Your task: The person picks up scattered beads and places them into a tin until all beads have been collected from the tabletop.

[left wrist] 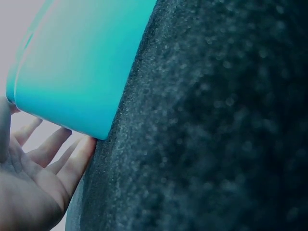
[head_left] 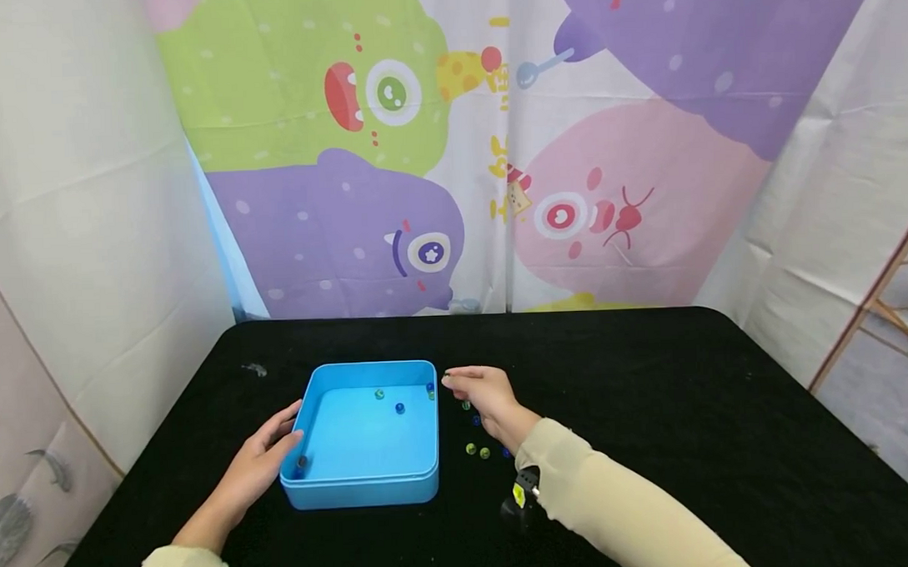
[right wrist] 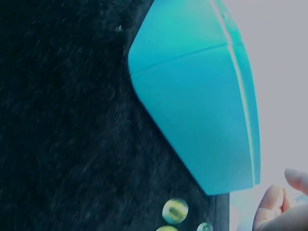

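Right hand (head_left: 491,401) pinches a marble (head_left: 446,377); likely light, hard, slippery, best held round its middle; left hand (head_left: 256,464), spread, touches the box (head_left: 364,493).

Right hand (right wrist: 288,219) partly beyond the right-wrist view's edge, one blue marble (head_left: 507,453) partly behind the sleeve (head_left: 619,495).

A black-topped table (head_left: 655,460) with rounded far corners. Beyond its far edge hangs a white curtain (head_left: 479,132) printed with sideways cartoon monsters: green (head_left: 282,89) over purple on the left, purple over pink (head_left: 660,159) on the right. A pale blue strip (head_left: 223,233) shows behind the far left corner. Creased white fabric (head_left: 80,121) flanks both side edges, with a leaf-patterned panel (head_left: 25,465) lower left and a flowered one (head_left: 903,368) lower right. Lighting is soft and even.
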### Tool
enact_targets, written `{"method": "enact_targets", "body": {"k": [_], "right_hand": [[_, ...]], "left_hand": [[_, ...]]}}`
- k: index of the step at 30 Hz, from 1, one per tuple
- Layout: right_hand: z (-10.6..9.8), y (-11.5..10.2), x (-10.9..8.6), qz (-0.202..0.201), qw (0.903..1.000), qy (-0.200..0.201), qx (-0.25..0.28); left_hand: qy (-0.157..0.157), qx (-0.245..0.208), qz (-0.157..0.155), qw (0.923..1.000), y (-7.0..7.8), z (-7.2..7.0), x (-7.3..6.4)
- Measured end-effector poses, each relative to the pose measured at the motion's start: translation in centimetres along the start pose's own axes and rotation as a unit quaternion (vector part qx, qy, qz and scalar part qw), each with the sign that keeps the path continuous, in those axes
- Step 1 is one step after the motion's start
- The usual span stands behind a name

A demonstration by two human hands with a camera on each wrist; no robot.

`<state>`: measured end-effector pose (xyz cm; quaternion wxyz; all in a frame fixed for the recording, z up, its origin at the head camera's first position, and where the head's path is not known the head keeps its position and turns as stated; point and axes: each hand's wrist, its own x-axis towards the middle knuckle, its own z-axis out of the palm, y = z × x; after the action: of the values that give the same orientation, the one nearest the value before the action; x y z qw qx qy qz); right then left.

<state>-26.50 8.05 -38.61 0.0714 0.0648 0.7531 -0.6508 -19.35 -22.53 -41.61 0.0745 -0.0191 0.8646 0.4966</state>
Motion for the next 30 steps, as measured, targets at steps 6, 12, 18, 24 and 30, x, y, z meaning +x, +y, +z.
{"method": "enact_targets", "body": {"k": [6, 12, 18, 24, 30], "right_hand": [[1.1, -0.7, -0.3, 0.003, 0.9999, -0.016, 0.003], [2.3, -1.0, -0.6, -0.004, 0.9995, -0.029, 0.013], [3.4, -1.3, -0.8, -0.016, 0.9991, -0.039, 0.009], [4.4, -1.8, -1.2, -0.010, 0.9989, -0.046, -0.003], [5.2, -2.0, -1.4, -0.014, 0.9986, -0.050, -0.008]], "left_hand": [[0.002, 0.001, 0.001, 1.0000, 0.1, -0.1, -0.1], [0.004, 0.000, -0.001, 1.0000, 0.0, 0.0, -0.1], [0.003, 0.000, -0.001, 1.0000, -0.1, 0.0, -0.1], [0.004, 0.000, 0.008, 1.0000, -0.2, -0.1, -0.1], [0.003, -0.005, 0.009, 0.9999, -0.2, -0.1, 0.0]]}}
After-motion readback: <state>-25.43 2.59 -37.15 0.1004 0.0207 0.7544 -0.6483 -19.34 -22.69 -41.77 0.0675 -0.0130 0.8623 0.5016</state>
